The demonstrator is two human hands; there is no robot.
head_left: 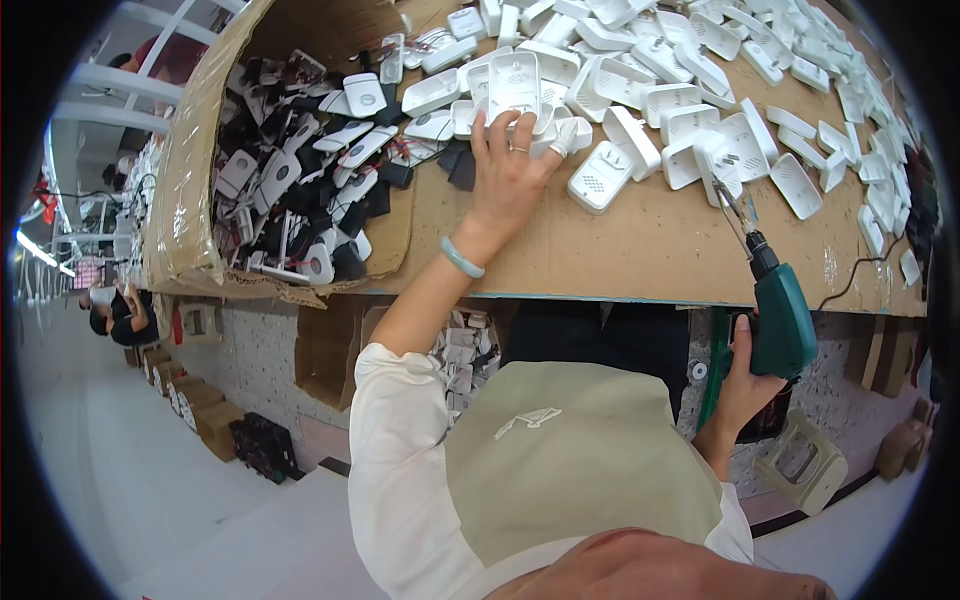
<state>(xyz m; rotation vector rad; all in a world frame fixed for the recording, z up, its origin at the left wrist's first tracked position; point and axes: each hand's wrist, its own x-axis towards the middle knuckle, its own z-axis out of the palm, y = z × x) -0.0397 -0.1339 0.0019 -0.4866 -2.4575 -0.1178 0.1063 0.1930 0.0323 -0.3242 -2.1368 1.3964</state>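
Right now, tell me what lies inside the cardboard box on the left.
The cardboard box holds a jumbled heap of black and white parts. Whatever lies beneath the heap is covered.

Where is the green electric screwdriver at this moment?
In the head view, the green electric screwdriver is at the right, held in the right hand at the table's near edge, its bit pointing up toward the white plastic housings.

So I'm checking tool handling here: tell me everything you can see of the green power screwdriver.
The green power screwdriver has a dark teal plastic body, a black collar and a thin metal bit that points up and left toward the white plastic casings on the cardboard-covered bench. It hangs tilted past the bench's front edge. The right hand wraps its lower body from below. Whether the bit touches a casing is unclear.
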